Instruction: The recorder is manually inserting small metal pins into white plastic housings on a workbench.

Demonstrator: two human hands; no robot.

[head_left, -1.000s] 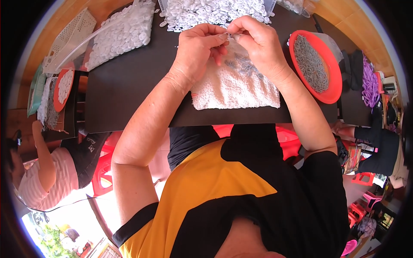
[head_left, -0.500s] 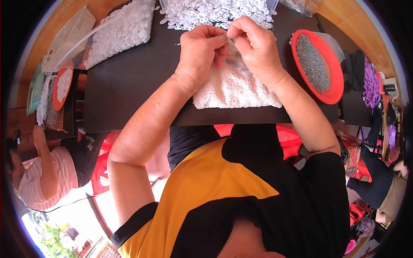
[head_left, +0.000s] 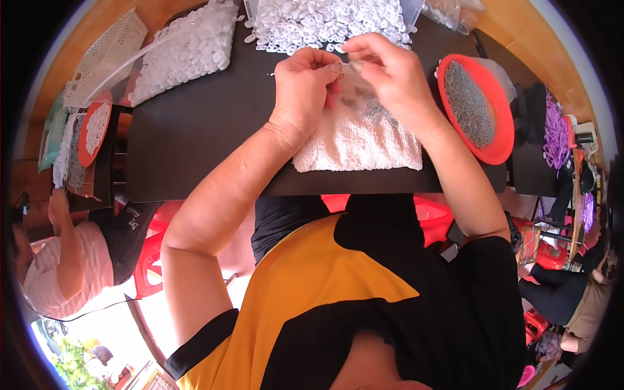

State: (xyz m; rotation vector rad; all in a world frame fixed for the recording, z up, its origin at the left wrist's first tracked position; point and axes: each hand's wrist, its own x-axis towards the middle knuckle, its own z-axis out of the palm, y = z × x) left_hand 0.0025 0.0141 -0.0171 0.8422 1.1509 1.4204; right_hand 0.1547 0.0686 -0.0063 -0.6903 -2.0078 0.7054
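Over a cream towel (head_left: 357, 153) at the near side of the dark table, my left hand (head_left: 299, 88) is closed in a pinch, thumb against fingers. What it grips is too small to make out; a tiny white bit shows at the fingertips. Just to its right, my right hand (head_left: 393, 81) has thumb and index finger apart, with nothing visible between them. Under the right hand, small grey metal pieces (head_left: 377, 107) are scattered on the towel. Beyond both hands lies a heap of small white plastic parts (head_left: 325, 23) in a clear bin.
A red oval basin (head_left: 497, 140) of grey metal pieces stands at right. A clear bag of white parts (head_left: 188, 55) lies at far left. Purple strips (head_left: 556, 133) hang at right. One person (head_left: 71, 260) sits at left, another (head_left: 565, 299) at right.
The fingers of my right hand have parted and drawn slightly away from my left fingertips. My left hand keeps its pinch. The whole view has shifted a little.
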